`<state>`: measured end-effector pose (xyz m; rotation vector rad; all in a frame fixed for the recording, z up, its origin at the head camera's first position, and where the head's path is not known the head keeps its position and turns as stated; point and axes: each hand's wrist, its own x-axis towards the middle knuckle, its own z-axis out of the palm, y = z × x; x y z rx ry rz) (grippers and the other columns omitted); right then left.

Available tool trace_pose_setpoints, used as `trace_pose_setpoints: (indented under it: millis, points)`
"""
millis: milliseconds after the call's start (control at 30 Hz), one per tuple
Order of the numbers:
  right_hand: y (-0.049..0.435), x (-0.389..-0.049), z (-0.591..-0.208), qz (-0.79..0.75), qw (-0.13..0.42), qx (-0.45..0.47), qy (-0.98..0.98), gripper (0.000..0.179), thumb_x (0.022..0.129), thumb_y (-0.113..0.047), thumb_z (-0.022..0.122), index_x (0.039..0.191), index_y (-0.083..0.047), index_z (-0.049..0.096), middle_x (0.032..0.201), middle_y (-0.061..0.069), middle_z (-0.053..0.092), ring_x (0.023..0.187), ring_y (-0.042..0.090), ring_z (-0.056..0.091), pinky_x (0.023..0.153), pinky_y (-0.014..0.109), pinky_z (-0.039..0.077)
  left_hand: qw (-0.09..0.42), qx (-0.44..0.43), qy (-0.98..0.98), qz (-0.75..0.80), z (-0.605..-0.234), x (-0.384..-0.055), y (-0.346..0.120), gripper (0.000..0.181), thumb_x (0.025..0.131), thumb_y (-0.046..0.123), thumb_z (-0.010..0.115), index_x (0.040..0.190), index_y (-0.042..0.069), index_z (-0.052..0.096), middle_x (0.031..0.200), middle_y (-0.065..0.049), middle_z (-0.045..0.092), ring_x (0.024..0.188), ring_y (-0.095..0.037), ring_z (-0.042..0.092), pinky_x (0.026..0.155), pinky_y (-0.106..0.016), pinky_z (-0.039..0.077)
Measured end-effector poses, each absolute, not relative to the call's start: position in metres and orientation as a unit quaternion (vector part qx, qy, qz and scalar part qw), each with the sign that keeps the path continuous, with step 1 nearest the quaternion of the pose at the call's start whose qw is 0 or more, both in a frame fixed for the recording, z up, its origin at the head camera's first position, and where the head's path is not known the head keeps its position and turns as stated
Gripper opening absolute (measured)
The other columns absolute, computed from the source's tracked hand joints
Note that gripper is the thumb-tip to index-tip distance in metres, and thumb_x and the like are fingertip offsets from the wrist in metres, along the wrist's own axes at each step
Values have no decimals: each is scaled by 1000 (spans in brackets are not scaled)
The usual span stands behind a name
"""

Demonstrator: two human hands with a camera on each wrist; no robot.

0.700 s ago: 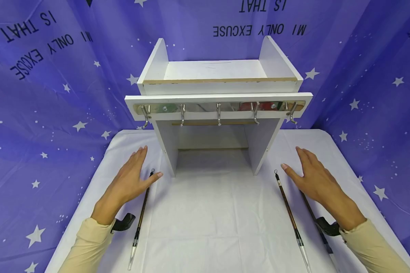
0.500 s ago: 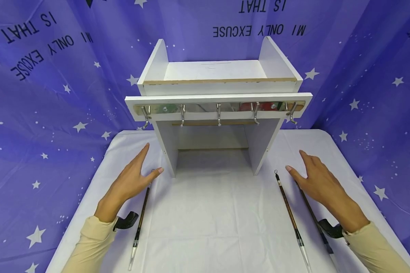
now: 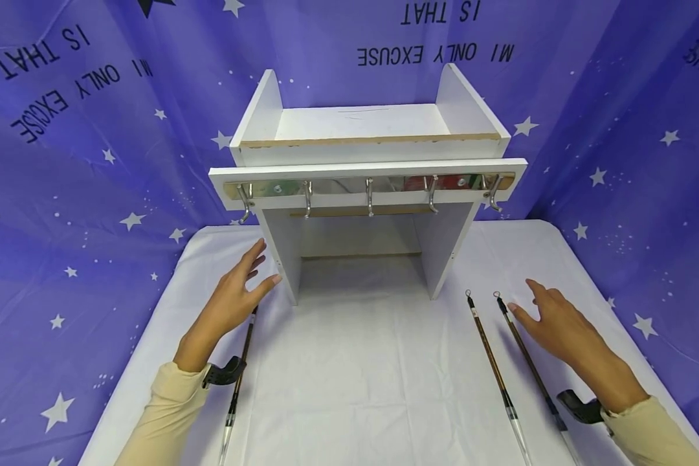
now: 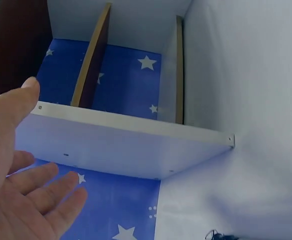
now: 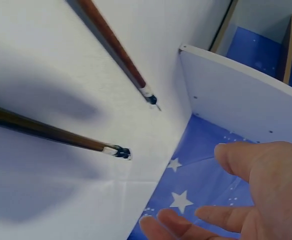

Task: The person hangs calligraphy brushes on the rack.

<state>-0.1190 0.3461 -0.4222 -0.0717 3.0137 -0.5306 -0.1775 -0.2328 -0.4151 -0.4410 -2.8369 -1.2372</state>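
Note:
My left hand (image 3: 230, 298) hovers in the air by the left side panel of a white shelf rack (image 3: 373, 153), fingers loosely spread and holding nothing. Below it lies one calligraphy brush (image 3: 248, 336), its loop end hidden behind the hand. On the other side, my right hand (image 3: 565, 327) is held over the table near the outer right brush (image 3: 519, 340), fingers relaxed. Another brush (image 3: 489, 353) lies just left of that one. In the right wrist view, the dark brush handles (image 5: 118, 50) show beyond the right fingers. The brushes' lower ends have clear caps.
Several metal hooks (image 3: 369, 197) hang from the rail along the rack's front board (image 3: 338, 171). The rack stands at the back of a table with a white cloth (image 3: 361, 375). A purple star-printed curtain (image 3: 93, 194) surrounds it. Each wrist wears a black camera mount (image 3: 226, 371).
My left hand has shifted slightly right, toward the rack's side panel. My right hand has moved right and nearer, uncovering the loop end of the outer brush. The head view has shifted a little.

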Motion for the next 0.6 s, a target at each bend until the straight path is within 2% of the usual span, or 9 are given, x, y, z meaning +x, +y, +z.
trace_pose_setpoints:
  millis: [133, 233, 333, 467, 600]
  points:
    - [352, -115, -428, -169, 55, -17, 984, 78, 110, -41, 54, 154, 18, 29, 131, 48, 48, 112, 59, 57, 89, 73, 49, 26, -159, -894, -418, -414, -180, -230, 81, 107, 44, 62, 171, 24, 16, 175, -5, 24, 153, -38, 41, 120, -56, 42]
    - [356, -112, -433, -169, 65, -14, 983, 77, 111, -41, 53, 154, 19, 28, 132, 48, 47, 114, 61, 55, 92, 74, 48, 44, -178, -883, -432, -414, -182, -226, 78, 109, 36, 62, 171, 21, 18, 174, -7, 27, 151, -38, 44, 120, -53, 43]
    - [359, -110, -438, -171, 74, -13, 982, 78, 112, -42, 51, 153, 20, 28, 133, 49, 46, 117, 62, 53, 94, 76, 46, 57, -183, -874, -445, -415, -184, -223, 74, 110, 30, 61, 170, 23, 20, 172, -8, 31, 149, -37, 47, 119, -50, 44]
    - [362, -108, -443, -174, 80, -8, 981, 78, 112, -43, 51, 153, 19, 28, 128, 46, 52, 114, 61, 57, 92, 75, 47, 67, -176, -873, -450, -417, -184, -220, 68, 111, 30, 59, 169, 24, 25, 170, -10, 36, 147, -38, 49, 118, -51, 46]
    - [363, -107, -445, -173, 79, -7, 982, 75, 112, -42, 51, 151, 19, 32, 119, 41, 58, 108, 59, 60, 89, 73, 49, 72, -167, -879, -441, -418, -186, -218, 62, 112, 31, 57, 167, 16, 33, 165, -16, 44, 144, -40, 52, 116, -55, 47]
